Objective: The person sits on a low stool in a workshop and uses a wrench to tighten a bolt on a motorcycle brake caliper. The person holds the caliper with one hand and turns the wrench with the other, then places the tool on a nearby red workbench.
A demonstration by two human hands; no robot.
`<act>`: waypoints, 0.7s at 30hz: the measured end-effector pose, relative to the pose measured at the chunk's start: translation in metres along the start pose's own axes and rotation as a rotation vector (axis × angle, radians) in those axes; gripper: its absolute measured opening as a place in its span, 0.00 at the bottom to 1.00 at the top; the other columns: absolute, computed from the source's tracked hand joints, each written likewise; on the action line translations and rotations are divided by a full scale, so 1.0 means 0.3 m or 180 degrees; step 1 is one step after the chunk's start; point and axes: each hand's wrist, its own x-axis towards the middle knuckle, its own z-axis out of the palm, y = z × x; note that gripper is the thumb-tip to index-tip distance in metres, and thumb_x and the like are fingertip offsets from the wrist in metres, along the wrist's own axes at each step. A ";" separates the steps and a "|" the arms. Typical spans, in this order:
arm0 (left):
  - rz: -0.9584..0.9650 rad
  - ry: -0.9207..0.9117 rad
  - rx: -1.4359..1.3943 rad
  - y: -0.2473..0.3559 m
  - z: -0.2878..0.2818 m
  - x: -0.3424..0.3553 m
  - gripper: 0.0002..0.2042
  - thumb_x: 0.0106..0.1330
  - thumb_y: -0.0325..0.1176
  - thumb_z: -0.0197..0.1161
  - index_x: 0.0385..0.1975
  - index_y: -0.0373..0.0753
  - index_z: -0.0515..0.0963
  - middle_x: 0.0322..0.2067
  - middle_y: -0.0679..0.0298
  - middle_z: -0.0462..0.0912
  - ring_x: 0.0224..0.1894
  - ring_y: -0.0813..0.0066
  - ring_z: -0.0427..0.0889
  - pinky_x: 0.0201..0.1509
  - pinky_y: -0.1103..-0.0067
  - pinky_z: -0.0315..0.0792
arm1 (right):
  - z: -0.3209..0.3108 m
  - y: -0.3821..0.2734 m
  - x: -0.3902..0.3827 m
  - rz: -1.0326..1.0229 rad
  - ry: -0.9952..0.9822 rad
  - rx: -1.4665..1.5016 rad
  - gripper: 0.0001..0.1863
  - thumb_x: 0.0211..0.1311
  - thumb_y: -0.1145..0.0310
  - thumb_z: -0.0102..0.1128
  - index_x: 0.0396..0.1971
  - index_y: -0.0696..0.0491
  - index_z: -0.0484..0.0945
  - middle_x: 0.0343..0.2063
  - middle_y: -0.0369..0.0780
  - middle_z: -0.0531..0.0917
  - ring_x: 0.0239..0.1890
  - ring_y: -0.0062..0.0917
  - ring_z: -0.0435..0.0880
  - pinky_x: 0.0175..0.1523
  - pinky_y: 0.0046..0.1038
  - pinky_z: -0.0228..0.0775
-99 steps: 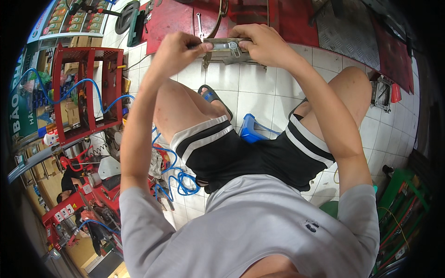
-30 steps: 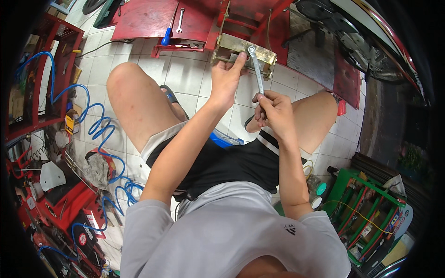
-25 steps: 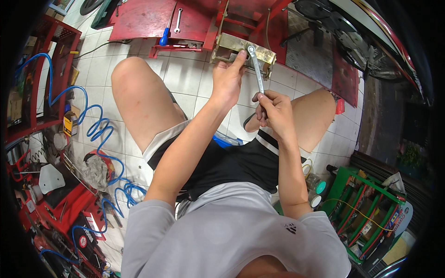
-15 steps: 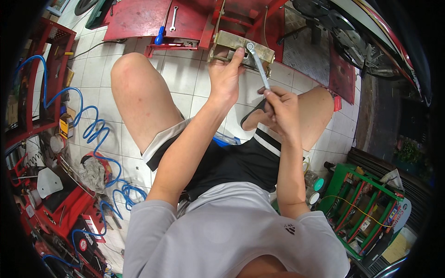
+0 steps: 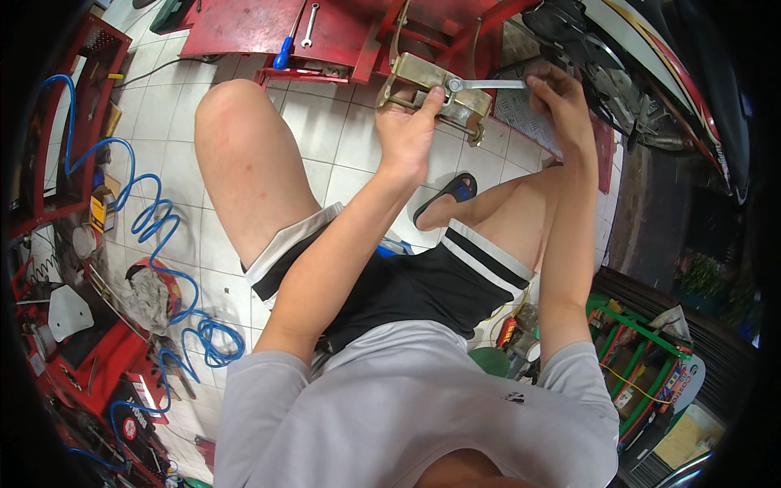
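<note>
The left hand (image 5: 409, 130) clamps the heavy, rigid metal bracket (image 5: 439, 91) while the right hand (image 5: 557, 93) grips the stiff wrench (image 5: 486, 84) at its far end (best leverage).

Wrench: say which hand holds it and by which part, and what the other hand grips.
The right hand holds the wrench by its handle end; its ring end sits on the metal bracket. The left hand grips that bracket's near edge.

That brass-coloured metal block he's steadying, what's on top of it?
The ring end of a wrench sits on the block. The left hand steadies it; the fastener underneath is hidden.
</note>
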 end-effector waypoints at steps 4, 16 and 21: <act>0.0087 0.0128 0.0005 0.003 0.011 0.001 0.08 0.65 0.25 0.63 0.43 0.38 0.78 0.40 0.67 0.82 0.40 0.81 0.80 0.42 0.79 0.75 | 0.011 -0.079 0.125 -0.0273 -0.0327 -0.0538 0.10 0.60 0.71 0.63 0.39 0.60 0.80 0.18 0.30 0.72 0.20 0.12 0.64 0.25 0.19 0.52; 0.0299 0.0108 0.0137 0.004 0.011 -0.006 0.07 0.65 0.27 0.64 0.41 0.38 0.79 0.37 0.66 0.83 0.37 0.80 0.81 0.38 0.78 0.78 | 0.271 -0.387 0.343 -0.1598 -0.1385 -0.2952 0.08 0.50 0.72 0.63 0.28 0.61 0.79 0.19 0.45 0.79 0.25 0.29 0.79 0.32 0.31 0.70; 0.0284 -0.0010 -0.0114 -0.018 0.007 -0.003 0.08 0.65 0.28 0.64 0.42 0.36 0.78 0.38 0.66 0.82 0.39 0.79 0.81 0.43 0.78 0.76 | 0.412 -0.447 0.304 -0.2269 -0.1616 -0.3128 0.08 0.49 0.75 0.63 0.28 0.62 0.79 0.23 0.49 0.81 0.28 0.38 0.83 0.35 0.33 0.73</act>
